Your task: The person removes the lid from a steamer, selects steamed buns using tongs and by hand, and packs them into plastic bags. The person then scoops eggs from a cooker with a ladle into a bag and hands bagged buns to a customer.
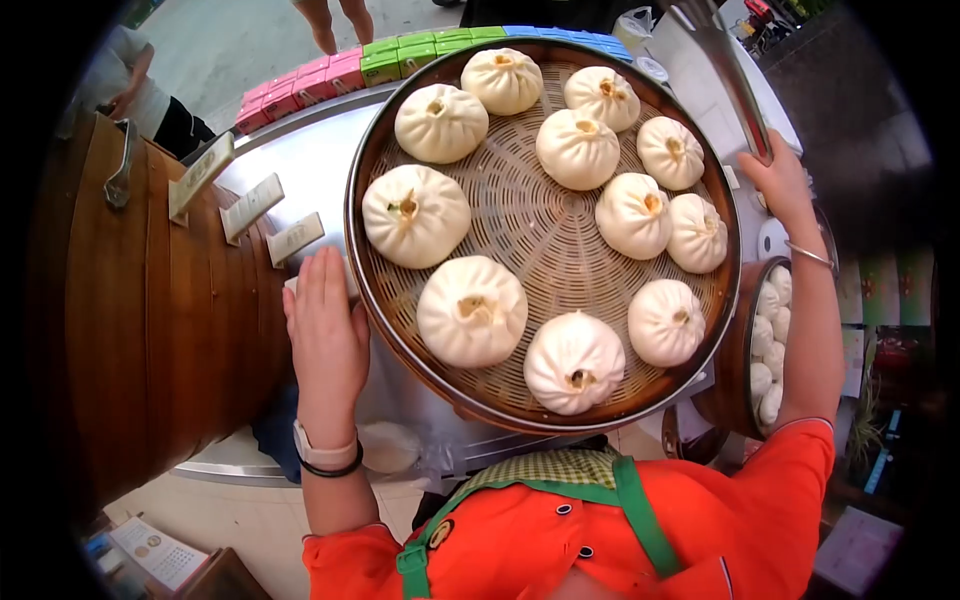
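Note:
A round bamboo steamer tray (pixel 545 270) sits in front of me, holding several pleated buns (pixel 472 311) spread toward its edge and right side. My right hand (pixel 778 178) grips the lower end of metal tongs (pixel 722 65) beside the tray's right rim, and their far end points up and away. Next to the tray's left rim is my left hand (pixel 328 335), its fingers stretched out and close together, pointing forward. A pale object behind its fingers is mostly hidden.
Tall wooden steamers (pixel 150 310) with white label stands (pixel 252 208) rise at the left. Pink, green and blue boxes (pixel 400 58) line the counter's far edge. Another steamer of small buns (pixel 770 345) is at the right. Other people stand beyond the counter.

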